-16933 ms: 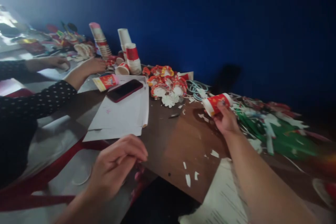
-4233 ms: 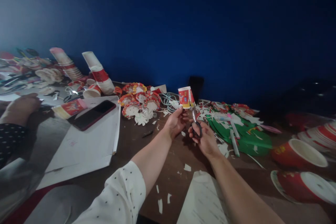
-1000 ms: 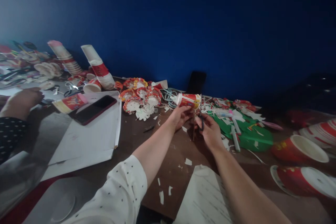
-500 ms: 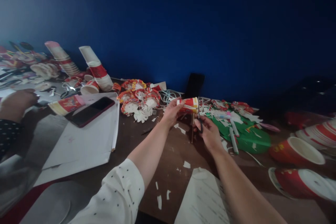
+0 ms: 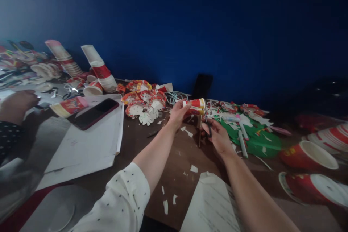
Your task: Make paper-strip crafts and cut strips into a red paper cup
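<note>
My left hand (image 5: pixel 178 114) is closed around a red and yellow paper cup (image 5: pixel 194 106), held on its side above the brown table with the rim to the right. A cut edge seems to run along its side. In my right hand (image 5: pixel 216 133) is a pair of scissors (image 5: pixel 208 129), my fingers around the dark handles. Its blades point up beside the cup's rim; whether they touch it I cannot tell. White paper scraps (image 5: pixel 187 131) lie on the table below.
Fringed cup cutouts (image 5: pixel 145 101) lie beyond my left arm. A green sheet (image 5: pixel 261 141) with markers (image 5: pixel 243 144) and scraps is at right, near paper cups (image 5: pixel 312 156). At left are a phone (image 5: pixel 94 113), cup stacks (image 5: pixel 102 74) and another person's hand (image 5: pixel 19 103).
The scissors have dropped slightly and tilted against the cup's rim, with my right hand shifted a little. The cup stays in my left hand, and the view has moved slightly.
</note>
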Demonstrator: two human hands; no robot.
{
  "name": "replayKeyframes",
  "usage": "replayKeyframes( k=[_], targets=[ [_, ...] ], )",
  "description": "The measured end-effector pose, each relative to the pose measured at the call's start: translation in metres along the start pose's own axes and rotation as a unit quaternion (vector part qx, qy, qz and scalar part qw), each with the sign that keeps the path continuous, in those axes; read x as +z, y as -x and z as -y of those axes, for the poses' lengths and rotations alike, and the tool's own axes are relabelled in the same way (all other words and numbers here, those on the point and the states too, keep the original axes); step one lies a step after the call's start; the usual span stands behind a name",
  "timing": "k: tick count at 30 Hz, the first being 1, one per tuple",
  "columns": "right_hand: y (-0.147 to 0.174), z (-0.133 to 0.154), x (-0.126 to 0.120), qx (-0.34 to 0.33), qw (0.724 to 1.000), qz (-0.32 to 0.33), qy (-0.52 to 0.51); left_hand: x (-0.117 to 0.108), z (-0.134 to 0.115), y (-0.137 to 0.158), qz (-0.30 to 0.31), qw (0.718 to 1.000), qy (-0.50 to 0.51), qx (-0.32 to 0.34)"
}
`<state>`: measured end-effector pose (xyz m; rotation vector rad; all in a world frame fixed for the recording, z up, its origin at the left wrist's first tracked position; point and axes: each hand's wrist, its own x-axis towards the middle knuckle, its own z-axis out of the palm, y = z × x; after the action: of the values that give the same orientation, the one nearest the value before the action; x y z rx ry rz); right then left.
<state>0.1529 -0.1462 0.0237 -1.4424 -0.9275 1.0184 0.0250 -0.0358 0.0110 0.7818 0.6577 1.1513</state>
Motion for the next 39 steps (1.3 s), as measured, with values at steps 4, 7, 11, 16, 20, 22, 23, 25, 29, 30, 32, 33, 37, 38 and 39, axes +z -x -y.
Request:
replayKeyframes(
  k=[4, 7, 11, 16, 20, 22, 23, 25, 29, 30, 32, 33, 37, 38, 39],
  targets=[
    [-0.001, 0.000, 0.000, -0.018, 1.000, -0.014, 0.010, 0.000, 0.002, -0.001, 0.013, 1.000, -0.002, -0.004],
    [-0.004, -0.003, -0.002, -0.034, 0.999, -0.012, 0.011, 0.000, 0.003, -0.002, 0.020, 1.000, -0.010, -0.008],
    [-0.007, -0.005, -0.003, -0.046, 0.998, -0.011, 0.030, -0.001, 0.004, -0.003, 0.031, 0.999, -0.019, -0.013],
    [-0.005, -0.004, -0.001, -0.064, 0.996, -0.025, 0.052, -0.001, 0.004, -0.003, 0.029, 0.999, -0.012, -0.014],
    [-0.004, -0.004, -0.001, -0.062, 0.996, -0.034, 0.062, -0.002, 0.005, -0.004, 0.027, 0.999, -0.015, -0.015],
    [-0.004, -0.004, -0.001, -0.056, 0.996, -0.043, 0.055, -0.002, 0.005, -0.004, 0.024, 1.000, -0.016, -0.013],
    [-0.004, -0.004, 0.000, -0.053, 0.996, -0.049, 0.049, -0.001, 0.004, -0.004, 0.022, 1.000, -0.015, -0.011],
    [-0.003, -0.004, 0.001, -0.047, 0.997, -0.057, 0.027, 0.000, 0.003, -0.003, 0.018, 1.000, -0.015, -0.007],
    [-0.002, -0.004, 0.004, -0.033, 0.997, -0.061, -0.033, 0.002, 0.002, -0.002, 0.005, 1.000, -0.020, -0.004],
    [-0.001, -0.004, 0.005, -0.031, 0.997, -0.062, -0.040, 0.002, 0.002, -0.002, 0.005, 1.000, -0.021, -0.002],
    [0.000, -0.003, 0.006, -0.030, 0.997, -0.065, -0.042, 0.001, 0.003, -0.002, 0.009, 1.000, -0.024, 0.004],
    [0.001, -0.002, 0.007, -0.030, 0.996, -0.067, -0.040, 0.001, 0.003, -0.002, 0.010, 1.000, -0.025, 0.009],
    [0.003, 0.002, 0.008, -0.033, 0.996, -0.077, -0.021, -0.001, 0.003, -0.003, 0.005, 0.999, -0.037, 0.021],
    [0.004, 0.003, 0.008, -0.035, 0.996, -0.077, -0.017, -0.001, 0.003, -0.003, 0.003, 0.999, -0.041, 0.022],
    [0.004, 0.004, 0.008, -0.037, 0.996, -0.075, -0.014, -0.002, 0.003, -0.004, 0.002, 0.999, -0.047, 0.023]
  ],
)
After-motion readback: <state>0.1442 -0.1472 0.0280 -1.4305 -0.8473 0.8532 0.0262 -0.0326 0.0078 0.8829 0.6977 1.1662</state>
